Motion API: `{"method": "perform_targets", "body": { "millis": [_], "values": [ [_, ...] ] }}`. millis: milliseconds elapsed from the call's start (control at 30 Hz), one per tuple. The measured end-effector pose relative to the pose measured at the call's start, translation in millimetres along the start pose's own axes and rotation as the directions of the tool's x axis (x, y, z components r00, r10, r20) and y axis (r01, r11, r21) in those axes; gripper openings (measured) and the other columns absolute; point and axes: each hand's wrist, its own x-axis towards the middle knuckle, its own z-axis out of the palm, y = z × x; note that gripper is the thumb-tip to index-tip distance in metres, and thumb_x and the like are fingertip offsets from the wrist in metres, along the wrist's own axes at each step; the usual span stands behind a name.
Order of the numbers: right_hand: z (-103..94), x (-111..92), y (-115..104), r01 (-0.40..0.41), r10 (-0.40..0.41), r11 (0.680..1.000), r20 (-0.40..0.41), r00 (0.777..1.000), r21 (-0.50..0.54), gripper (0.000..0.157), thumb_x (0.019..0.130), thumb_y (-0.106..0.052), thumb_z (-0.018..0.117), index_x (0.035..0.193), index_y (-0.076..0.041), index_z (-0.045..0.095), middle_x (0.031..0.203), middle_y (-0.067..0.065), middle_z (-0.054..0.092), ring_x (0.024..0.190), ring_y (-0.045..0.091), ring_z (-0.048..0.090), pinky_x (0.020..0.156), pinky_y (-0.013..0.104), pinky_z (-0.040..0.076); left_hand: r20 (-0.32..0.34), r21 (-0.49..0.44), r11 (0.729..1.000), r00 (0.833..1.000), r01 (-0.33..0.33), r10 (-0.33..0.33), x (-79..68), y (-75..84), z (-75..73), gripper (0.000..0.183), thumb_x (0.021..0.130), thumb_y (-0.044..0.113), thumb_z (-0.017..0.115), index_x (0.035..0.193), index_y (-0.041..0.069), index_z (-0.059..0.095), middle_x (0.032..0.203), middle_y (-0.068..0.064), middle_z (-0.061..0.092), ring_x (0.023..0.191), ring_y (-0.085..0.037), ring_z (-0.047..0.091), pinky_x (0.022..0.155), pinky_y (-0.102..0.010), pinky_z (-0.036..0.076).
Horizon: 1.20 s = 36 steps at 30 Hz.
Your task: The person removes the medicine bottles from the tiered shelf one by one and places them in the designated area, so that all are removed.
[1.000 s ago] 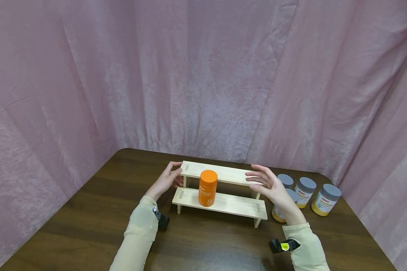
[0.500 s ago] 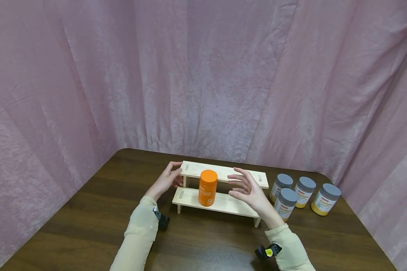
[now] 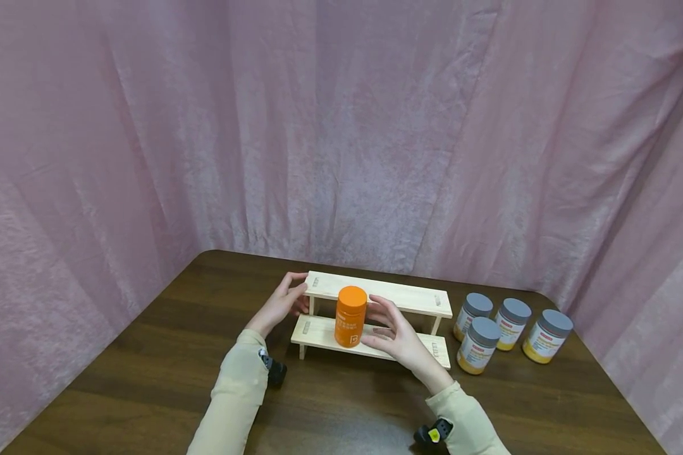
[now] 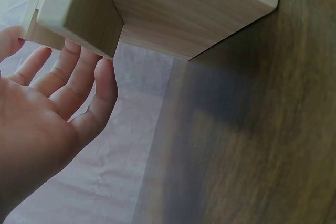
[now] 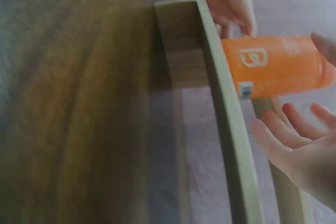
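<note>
An orange bottle (image 3: pixel 350 319) with an orange lid stands upright on the lower board of a two-tier wooden display shelf (image 3: pixel 387 292). My left hand (image 3: pixel 279 305) holds the left end of the upper board, thumb at its front corner. In the left wrist view, the fingertips (image 4: pixel 105 69) touch the wooden end piece (image 4: pixel 86 17). Beside the bottle's right side is my right hand (image 3: pixel 395 338), its fingers spread. The right wrist view has the thumb near the lid of the bottle (image 5: pixel 275 66) and the other fingers apart from it.
Several white-and-yellow jars with grey lids stand right of the shelf; the nearest jar (image 3: pixel 478 346) is close to its right end. The dark wooden table (image 3: pixel 148 354) carries everything. A pink curtain (image 3: pixel 341 139) hangs behind.
My right hand has moved left from the shelf's right end to the bottle's side, uncovering the jars. My left hand stays at the shelf's left end.
</note>
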Motion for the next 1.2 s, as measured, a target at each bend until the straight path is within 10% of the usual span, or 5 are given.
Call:
{"method": "perform_targets", "body": {
  "millis": [1200],
  "values": [
    [39.0,16.2,5.8,-0.045,0.033,0.998,-0.25,0.968,-0.042,0.061,0.082,-0.005,0.075,0.136,-0.009,0.047,0.12,0.016,0.063,0.109,0.03,0.061,0.086,0.027,0.052,0.0,-0.008,1.0,1.0,-0.001,0.001,1.0,-2.4,0.5,0.042,0.104,0.027,0.043,0.141,0.01,0.035,0.076,-0.005,0.061,0.063,-0.012,0.062,0.064,-0.034,0.049]
  ]
}}
